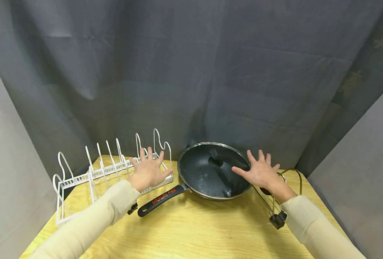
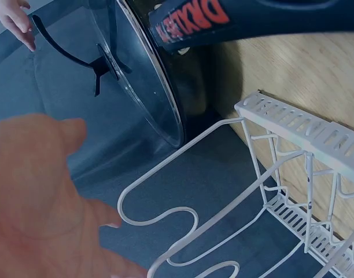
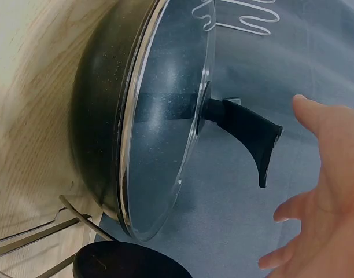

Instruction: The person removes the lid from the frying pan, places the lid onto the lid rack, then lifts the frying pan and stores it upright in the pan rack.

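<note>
"Left hand [image 1: 146,172] and right hand [image 1: 261,176]: both are released and hold nothing, with backs upward and fingers spread, pointing away from the wearer."

"And the arms behind them?"

"Two cream sleeves [image 1: 104,208], softly creased, slant inward from the lower corners. Below them lies the tabletop [image 1: 207,233], pale yellow with wood grain."

"Where is the pan [image 3: 90,116]?"

"On the tabletop, between the hands. Its black handle [image 1: 161,199], marked in red lettering and pierced near its end, points toward the wearer's left. The body is deep, dark and round-walled."

"What covers it?"

"A glass lid [image 1: 197,169], circular and bound by a shiny metal rim. Through it the pan's dark interior shows; whether the pale specks lie on the glass or below it, one cannot tell. The lid's curved black grip [image 3: 243,124] stands near the right thumb, apart from it."

"What lies beside each hand?"

"To the right, thin metal rods [image 3: 41,234] and a black oval piece [image 3: 131,260], just beside the pan. To the left, under the left hand, a white wire rack [image 2: 309,136] with looped uprights and slotted side strips; contact with the fingers cannot be judged."

"And farthest away?"

"Dark grey cloth [image 1: 191,72], hanging in loose folds."
</note>
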Available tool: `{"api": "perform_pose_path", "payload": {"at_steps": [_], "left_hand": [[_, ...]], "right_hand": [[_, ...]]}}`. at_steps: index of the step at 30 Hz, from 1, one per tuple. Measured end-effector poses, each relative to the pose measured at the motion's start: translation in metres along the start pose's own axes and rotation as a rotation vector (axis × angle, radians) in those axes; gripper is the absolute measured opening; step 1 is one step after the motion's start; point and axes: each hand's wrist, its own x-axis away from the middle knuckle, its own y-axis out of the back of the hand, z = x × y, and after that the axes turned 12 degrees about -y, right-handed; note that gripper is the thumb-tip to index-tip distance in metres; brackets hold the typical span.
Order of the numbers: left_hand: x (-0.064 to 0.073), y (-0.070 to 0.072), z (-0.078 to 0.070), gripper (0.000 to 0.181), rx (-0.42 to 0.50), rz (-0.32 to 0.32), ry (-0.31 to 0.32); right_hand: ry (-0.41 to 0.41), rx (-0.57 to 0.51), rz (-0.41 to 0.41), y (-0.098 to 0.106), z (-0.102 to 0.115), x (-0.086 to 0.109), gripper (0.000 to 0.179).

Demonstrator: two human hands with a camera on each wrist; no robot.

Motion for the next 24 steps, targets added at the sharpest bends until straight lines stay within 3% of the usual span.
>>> {"api": "perform_pose_path", "payload": {"at_steps": [16,24], "left_hand": [[0.0019,0.0016,0.0038,0.081,-0.057,0.012,-0.012],[0.0046,0.0025,0.0063,0.068,-0.124,-0.075,-0.094]], "right_hand": [[0.056,-0.036,-0.014,0.001,0.0026,-0.0004,0.105],[0.108,-0.112,-0.039,-0.0013,0.0039,-0.003,0.097]]}}
